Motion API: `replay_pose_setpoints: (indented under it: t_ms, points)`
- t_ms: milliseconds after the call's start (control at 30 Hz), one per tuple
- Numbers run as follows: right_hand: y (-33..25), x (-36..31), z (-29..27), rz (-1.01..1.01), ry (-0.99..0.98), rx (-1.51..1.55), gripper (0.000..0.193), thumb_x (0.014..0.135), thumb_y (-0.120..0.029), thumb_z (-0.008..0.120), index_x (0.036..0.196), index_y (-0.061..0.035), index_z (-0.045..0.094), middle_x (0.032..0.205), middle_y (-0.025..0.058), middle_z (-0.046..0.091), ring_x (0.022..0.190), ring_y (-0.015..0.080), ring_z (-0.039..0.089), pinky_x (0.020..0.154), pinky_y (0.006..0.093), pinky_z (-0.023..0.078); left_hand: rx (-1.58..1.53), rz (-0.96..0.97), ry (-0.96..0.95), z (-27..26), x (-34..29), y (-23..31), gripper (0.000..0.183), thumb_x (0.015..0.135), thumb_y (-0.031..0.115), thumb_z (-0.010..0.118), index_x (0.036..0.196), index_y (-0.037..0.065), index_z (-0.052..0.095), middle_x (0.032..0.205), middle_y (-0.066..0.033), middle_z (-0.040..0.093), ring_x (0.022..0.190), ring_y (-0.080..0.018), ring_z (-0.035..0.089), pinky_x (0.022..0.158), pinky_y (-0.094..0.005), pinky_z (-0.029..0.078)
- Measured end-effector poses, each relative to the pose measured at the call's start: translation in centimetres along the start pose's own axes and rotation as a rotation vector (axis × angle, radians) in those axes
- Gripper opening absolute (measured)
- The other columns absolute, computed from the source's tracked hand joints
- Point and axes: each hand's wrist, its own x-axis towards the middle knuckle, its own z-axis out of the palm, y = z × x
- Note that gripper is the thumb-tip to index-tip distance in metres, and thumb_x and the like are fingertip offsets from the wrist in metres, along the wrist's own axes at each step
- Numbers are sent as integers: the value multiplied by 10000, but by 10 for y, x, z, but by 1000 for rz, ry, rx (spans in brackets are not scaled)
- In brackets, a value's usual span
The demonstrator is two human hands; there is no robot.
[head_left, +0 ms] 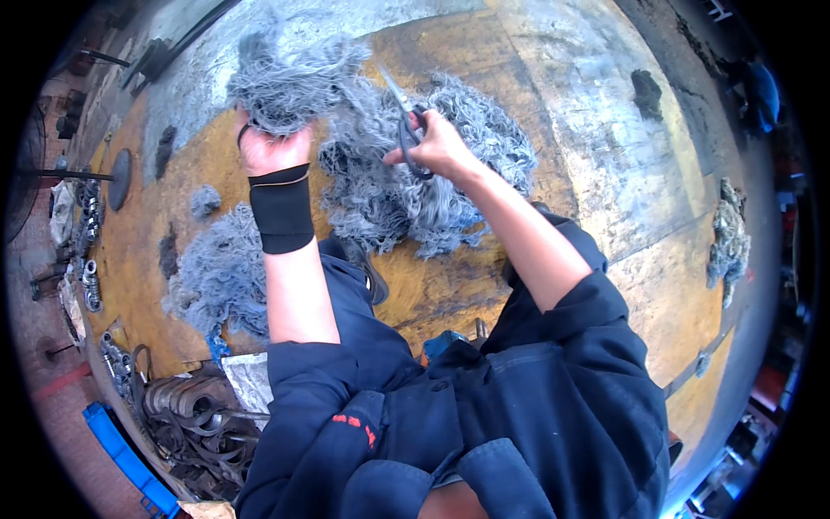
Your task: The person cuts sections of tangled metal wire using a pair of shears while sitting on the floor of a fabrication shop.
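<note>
Our left hand holds a yarn clump, just beyond and left of the pile; our right hand grips scissors by the handles, over the pile. We'd guess clump light, soft, snag-prone: grab a thick handful. Scissors stiff; handles only.
</note>
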Motion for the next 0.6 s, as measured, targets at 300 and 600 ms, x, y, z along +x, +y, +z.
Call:
replay_pose_setpoints:
  t_ms: [300,600]
  points:
    - [2,23,11,85,273,727,280,716,-107,691,924,34,567,771,115,634,647,161,579,605,304,463,175,-59,82,5,0,-47,391,865,328,505,1134,52,567,1108,-121,610,1030,-280,574,915,-441,431]
    - [-5,0,-55,54,91,1054,134,741,61,455,868,20,462,764,65,498,648,164,554,562,290,496,1455,-172,7,-31,12,-94,641,648,146,805,1207,55,505,1123,-46,588,1004,-160,551,893,-294,431]
